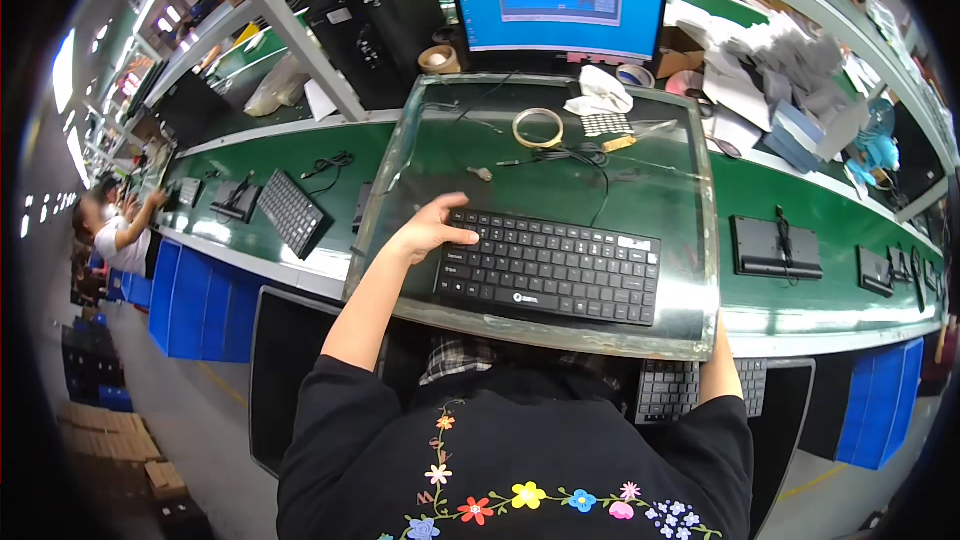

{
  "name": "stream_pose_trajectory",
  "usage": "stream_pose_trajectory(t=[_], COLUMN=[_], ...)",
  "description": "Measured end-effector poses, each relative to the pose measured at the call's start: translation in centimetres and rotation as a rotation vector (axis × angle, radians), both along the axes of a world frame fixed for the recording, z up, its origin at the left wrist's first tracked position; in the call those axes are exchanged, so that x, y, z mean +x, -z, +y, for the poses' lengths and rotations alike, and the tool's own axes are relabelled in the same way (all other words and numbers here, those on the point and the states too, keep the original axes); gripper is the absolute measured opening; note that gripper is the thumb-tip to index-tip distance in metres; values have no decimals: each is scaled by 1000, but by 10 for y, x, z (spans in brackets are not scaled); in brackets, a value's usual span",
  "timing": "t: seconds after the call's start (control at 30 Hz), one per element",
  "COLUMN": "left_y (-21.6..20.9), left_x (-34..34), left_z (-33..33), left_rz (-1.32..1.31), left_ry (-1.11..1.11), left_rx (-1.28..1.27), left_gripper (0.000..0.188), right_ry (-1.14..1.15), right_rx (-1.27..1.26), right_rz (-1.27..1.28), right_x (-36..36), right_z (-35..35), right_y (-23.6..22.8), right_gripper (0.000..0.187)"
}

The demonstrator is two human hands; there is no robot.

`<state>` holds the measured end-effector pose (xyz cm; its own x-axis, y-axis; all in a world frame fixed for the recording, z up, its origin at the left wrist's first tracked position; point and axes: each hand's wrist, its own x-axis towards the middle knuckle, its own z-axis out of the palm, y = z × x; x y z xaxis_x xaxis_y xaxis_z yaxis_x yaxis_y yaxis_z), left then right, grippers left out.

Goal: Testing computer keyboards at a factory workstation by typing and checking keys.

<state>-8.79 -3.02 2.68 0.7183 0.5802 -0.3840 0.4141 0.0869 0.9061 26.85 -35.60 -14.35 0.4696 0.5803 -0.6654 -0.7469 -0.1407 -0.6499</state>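
Note:
A black keyboard (550,270) with a cable lies on a glass-topped board (420,160) in front of me. My left hand (430,230) rests at its far left corner; the thumb reaches over the keys and the fingers stretch out along the far edge, spread from the thumb. My right forearm passes below the board's near right corner, and the hand itself is hidden there. Beside that forearm, a second keyboard (665,390) sits lower than the board, partly covered by my arm.
A monitor (560,0) that is switched on stands behind the board. A tape roll (538,128), a crumpled white cloth (600,90) and a cable (570,155) lie on the glass. More keyboards (290,210) lie left and right on the green bench. Blue bins (205,300) stand below.

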Motion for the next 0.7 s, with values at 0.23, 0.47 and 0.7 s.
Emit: stream_pose_trajectory(t=[0.23,0.47,0.7], left_y=[-31,2,15], left_x=[-64,-81,-41], left_z=[-69,-144,-125], left_rz=[-47,23,-92], left_ry=[-77,-41,65], left_rx=[569,467,-591], left_gripper=[48,66,65], right_ry=[-116,-57,658], right_rx=[-49,-45,98], right_rz=[-42,-136,-461], right_x=[8,15,47], right_z=[2,-36,-225], right_y=[34,53,-1], right_gripper=[33,27,34])
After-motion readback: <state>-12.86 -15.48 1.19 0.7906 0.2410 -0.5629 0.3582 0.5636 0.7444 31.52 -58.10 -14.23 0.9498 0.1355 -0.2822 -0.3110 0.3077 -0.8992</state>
